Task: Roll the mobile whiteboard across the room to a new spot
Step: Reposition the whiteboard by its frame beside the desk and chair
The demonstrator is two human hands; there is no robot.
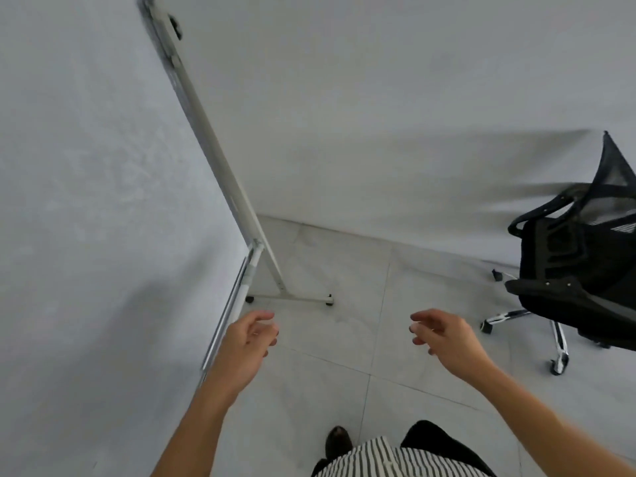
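Observation:
The mobile whiteboard (86,201) fills the left side of the head view, seen almost edge-on, its white surface facing me. Its pale metal frame edge (206,132) runs diagonally from the top down to a base bar with small castors (329,300) on the floor. My left hand (246,342) hovers just right of the board's lower frame rail, fingers loosely curled and apart, holding nothing. Over the floor tiles, well apart from the board, my right hand (444,333) is likewise open and empty.
A black mesh office chair (581,266) on a chrome castor base stands at the right, near the wall. A plain white wall (395,115) closes off the space behind. Grey floor tiles (344,356) lie between the board and the chair. My dark shoe shows at the bottom.

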